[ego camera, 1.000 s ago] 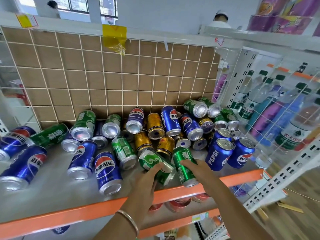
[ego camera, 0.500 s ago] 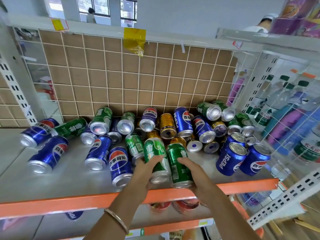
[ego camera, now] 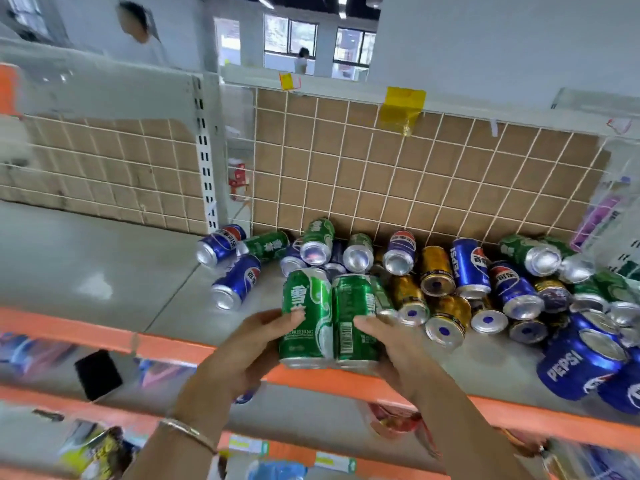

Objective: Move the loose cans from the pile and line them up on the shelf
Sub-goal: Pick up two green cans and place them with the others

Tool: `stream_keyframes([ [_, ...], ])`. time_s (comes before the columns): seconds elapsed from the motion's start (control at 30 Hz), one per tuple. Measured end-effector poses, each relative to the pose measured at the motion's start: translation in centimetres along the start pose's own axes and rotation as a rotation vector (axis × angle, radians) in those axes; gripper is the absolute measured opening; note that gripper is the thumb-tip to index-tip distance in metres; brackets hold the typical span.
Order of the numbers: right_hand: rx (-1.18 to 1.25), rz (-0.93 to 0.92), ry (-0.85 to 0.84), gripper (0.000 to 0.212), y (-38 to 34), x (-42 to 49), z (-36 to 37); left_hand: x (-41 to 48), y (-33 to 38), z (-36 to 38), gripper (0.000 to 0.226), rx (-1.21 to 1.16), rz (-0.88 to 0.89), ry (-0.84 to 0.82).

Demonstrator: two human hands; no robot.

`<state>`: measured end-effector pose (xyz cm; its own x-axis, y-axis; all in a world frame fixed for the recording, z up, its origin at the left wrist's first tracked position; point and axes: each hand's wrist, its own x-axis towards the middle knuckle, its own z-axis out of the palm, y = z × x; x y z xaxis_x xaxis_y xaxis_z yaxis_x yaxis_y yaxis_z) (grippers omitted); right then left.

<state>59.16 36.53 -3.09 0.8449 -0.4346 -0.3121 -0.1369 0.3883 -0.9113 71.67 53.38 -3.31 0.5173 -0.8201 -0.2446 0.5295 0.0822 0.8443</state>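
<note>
The shelf (ego camera: 104,258) at the left of the frame looks like room for a row, behind its orange lip (ego camera: 86,332). At lower centre the left hand (ego camera: 249,344) wraps its fingers round a green can (ego camera: 306,317) and the right hand (ego camera: 398,355) round a second green can (ego camera: 355,320); both cans are upright and touching. The metal is smooth and stiff, probably slick, so mid-body grips suit. The pile (ego camera: 450,282) crowds the right

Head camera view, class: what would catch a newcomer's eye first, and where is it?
Most striking, at the orange shelf edge: the left hand grips one upright green metal can, the right hand a second green metal can beside it. Behind them, a jumbled pile of blue, gold and green cans lies against the wire-grid back panel.
</note>
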Motion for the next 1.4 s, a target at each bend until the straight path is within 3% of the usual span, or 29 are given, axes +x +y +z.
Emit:
stream_keyframes([
  [0.07,-0.037,-0.015,-0.067,0.018,0.4,0.4,3.3,-2.1,0.9,-2.8,0.076,0.033,0.045,0.029],
  [0.17,-0.070,-0.042,-0.156,0.032,1.8,1.0,9.1,-5.5,2.2,-7.0,0.098,0.027,0.091,0.149],
  [0.33,-0.184,0.013,-0.262,0.053,4.8,1.7,19.1,-11.8,4.1,-14.0,0.074,-0.017,0.168,0.378],
  [0.43,-0.218,0.047,-0.349,0.051,6.8,1.9,25.4,-16.2,5.5,-18.3,0.079,0.005,0.227,0.437],
  [0.57,-0.173,0.109,-0.499,0.059,9.2,2.0,33.5,-21.6,6.9,-24.4,0.051,-0.036,0.308,0.504],
  [0.7,-0.075,0.163,-0.665,0.054,11.4,2.1,40.8,-26.0,7.9,-30.1,0.056,-0.097,0.338,0.644],
  [0.8,-0.150,0.143,-0.692,0.072,12.9,2.6,45.7,-28.8,8.8,-33.8,0.066,-0.117,0.341,0.673],
  [0.87,-0.175,0.138,-0.700,0.065,13.8,3.5,48.5,-30.0,9.6,-36.0,0.072,-0.120,0.354,0.694],
  [1.07,-0.162,0.136,-0.777,0.073,15.0,6.9,56.4,-31.4,12.9,-42.8,0.060,-0.087,0.408,0.768],
  [1.2,-0.209,0.118,-0.793,0.053,14.8,10.9,61.4,-31.0,16.3,-48.1,0.056,-0.019,0.404,0.777],
  [1.3,-0.256,0.071,-0.755,0.051,14.8,14.6,65.9,-30.3,19.3,-52.7,0.061,0.021,0.411,0.749],
  [1.4,-0.284,0.044,-0.756,0.064,14.6,17.8,70.5,-29.7,22.7,-57.1,0.035,0.066,0.411,0.784],
])
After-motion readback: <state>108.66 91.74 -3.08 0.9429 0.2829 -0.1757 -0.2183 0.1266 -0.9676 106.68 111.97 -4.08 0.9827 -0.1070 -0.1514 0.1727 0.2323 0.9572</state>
